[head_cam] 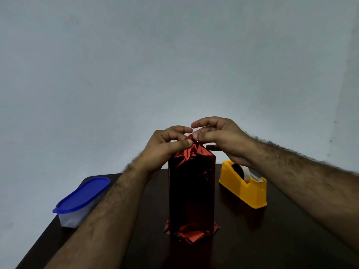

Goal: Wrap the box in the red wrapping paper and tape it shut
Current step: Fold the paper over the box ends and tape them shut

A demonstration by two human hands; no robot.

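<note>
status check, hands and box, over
Left hand and right hand pinch the top folds of the upright red foil-wrapped box. Yellow plastic tape dispenser untouched. Nothing in the way.

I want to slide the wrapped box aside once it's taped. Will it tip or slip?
The wrapped box stands tall on a narrow end, so a high push would likely tip it. Its glossy foil paper probably feels slick. The crumpled paper flaring at its base may snag on the table.
</note>
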